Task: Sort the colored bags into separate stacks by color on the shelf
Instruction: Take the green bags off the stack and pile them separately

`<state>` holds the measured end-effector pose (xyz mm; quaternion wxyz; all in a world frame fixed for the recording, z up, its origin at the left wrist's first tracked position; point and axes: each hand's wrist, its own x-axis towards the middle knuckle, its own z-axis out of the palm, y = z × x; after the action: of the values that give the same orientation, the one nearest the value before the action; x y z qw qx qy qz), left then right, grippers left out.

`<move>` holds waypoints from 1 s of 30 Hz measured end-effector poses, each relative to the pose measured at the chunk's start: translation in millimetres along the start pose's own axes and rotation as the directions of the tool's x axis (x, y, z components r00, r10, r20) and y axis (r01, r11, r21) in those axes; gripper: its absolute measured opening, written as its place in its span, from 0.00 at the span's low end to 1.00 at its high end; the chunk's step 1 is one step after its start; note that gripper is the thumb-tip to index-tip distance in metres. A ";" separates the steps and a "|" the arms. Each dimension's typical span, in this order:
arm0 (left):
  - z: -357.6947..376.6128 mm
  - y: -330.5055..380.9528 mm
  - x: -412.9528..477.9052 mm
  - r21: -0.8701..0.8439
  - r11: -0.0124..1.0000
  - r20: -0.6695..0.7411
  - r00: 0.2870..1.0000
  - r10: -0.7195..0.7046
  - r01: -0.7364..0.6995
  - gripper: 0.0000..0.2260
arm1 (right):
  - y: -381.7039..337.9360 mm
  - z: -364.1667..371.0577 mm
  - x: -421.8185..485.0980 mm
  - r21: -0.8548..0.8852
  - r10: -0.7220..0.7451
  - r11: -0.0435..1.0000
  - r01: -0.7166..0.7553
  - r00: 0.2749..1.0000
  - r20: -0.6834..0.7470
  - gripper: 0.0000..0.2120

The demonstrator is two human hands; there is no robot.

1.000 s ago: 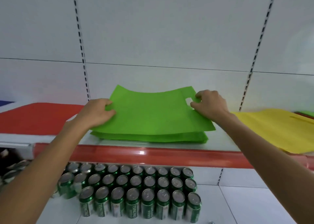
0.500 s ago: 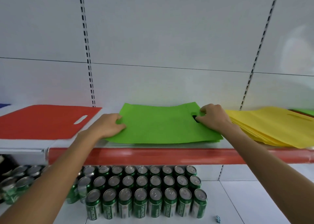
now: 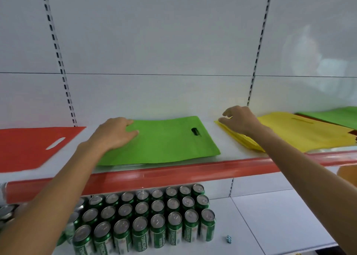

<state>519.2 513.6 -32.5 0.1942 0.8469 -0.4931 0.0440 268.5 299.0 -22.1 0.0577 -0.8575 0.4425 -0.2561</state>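
Now | left hand point(image 3: 116, 133) flat on green bag point(image 3: 164, 140) | right hand point(image 3: 241, 121) loose above yellow stack point(image 3: 299, 135) | cans point(image 3: 144, 216) below

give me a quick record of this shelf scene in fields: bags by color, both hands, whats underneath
left hand: rests flat on the left end of the green stack
right hand: over the yellow stack's left corner, fingers loosely curled, grip unclear
green stack: centre of shelf, handle cutout at its right
red bag: left, lying flat
yellow stack: right, edges fanned
far-right green bags: behind the yellow stack
shelf: red front edge
cans: green, in rows below
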 end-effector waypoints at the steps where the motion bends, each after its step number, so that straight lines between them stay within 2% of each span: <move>1: 2.1 13.3 1.9 -0.005 1.000 -0.004 1.000 0.027 -0.027 0.24 | 10.5 -4.8 0.4 0.000 0.014 1.000 -0.014 1.000 -0.012 0.19; 6: 18.1 87.8 14.0 -0.033 0.993 -0.031 0.993 0.113 -0.114 0.23 | 77.3 -31.7 -0.4 -0.001 0.062 0.998 -0.062 0.995 -0.073 0.19; 12: 61.6 204.5 28.5 -0.043 0.988 -0.067 0.987 0.148 -0.151 0.24 | 188.6 -67.7 7.5 -0.028 0.060 0.998 -0.063 0.993 -0.100 0.22; 19: 114.4 331.3 38.5 -0.170 0.974 -0.091 0.986 0.137 -0.151 0.23 | 309.4 -121.2 29.8 -0.086 0.047 0.995 -0.053 0.996 -0.074 0.22; 30: 150.1 469.2 56.3 -0.101 0.966 -0.047 0.971 0.233 -0.236 0.23 | 432.5 -164.2 14.4 -0.084 0.135 0.986 -0.142 0.987 -0.087 0.23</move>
<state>130.4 205.9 -21.7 0.2406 0.7703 -0.5880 0.0553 -120.4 48.3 -15.8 0.0186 -0.8153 0.5142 -0.2658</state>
